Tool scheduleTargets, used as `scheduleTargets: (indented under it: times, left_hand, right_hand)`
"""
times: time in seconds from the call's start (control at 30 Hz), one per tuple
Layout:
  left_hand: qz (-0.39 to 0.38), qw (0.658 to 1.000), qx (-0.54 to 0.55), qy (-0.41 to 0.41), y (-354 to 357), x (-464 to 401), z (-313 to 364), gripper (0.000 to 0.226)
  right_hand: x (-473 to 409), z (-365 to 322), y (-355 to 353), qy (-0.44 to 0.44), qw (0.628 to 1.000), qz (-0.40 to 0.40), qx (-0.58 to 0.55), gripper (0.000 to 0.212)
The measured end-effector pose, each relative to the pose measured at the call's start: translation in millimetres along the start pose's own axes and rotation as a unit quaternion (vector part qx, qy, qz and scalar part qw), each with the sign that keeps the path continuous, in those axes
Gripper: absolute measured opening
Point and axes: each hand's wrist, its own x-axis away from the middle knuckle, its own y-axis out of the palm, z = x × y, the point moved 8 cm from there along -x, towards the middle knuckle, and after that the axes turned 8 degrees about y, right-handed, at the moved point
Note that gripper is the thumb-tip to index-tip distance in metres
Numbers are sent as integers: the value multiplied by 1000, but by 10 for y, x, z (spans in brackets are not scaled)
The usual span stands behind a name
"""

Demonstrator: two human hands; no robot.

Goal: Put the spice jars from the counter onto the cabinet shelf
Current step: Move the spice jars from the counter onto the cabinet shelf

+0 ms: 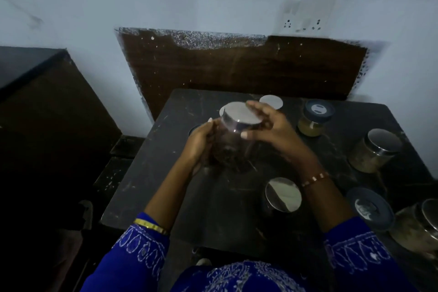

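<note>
Both hands' grip clamped round one clear cylindrical jar (231,140), left hand (201,142), right hand (272,130), round brushed-metal lid.

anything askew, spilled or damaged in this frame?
No spill shows. The held jar is tilted between the left hand and right hand, lid on. The jar at the right edge seems to lean or lie on its side on the counter. The dark wall panel has a chipped top edge.
</note>
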Motion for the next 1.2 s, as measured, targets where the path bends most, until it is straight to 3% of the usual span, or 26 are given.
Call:
scheduleTargets:
  times: [0.1,0.2,0.3,0.43,0.57,0.67,0.8,0.93,1.0,1.2]
  left_hand:
    - [-45,998,41,-18,129,-183,213,39]
    - [-112,986,123,-28,373,-346,427,48]
    - [-149,975,163,-13,628,-435,637,56]
    - [-93,979,171,62,710,-566,804,45]
    - [-50,981,72,171,725,-607,943,36]
    - [-22,974,53,217,681,-608,1029,30]
    - [-40,969,41,241,730,-645,1158,21]
    - [-100,972,67,202,882,-677,1198,42]
    - [-125,969,66,201,923,-670,1207,51]
    - [-112,969,67,209,879,-711,1257,41]
  right_hand:
    - [-19,-439,-222,-57,989,-5,-139,69]
    - [-57,-789,-366,-104,973,-13,-205,66]
    - [-90,-931,-509,-131,959,57,-247,53]
    - [-87,-880,-612,-107,951,235,-172,45]
    - [-106,-772,-538,-72,941,303,-134,45]
    - [-137,-766,-541,-71,943,279,-167,45]
    - [-185,-791,-578,-91,940,205,-259,37]
    - [-253,-736,-567,-96,919,171,-341,50]
    - [-287,-731,-575,-99,925,169,-326,56]
    - [-348,-917,-626,-112,955,151,-227,47]
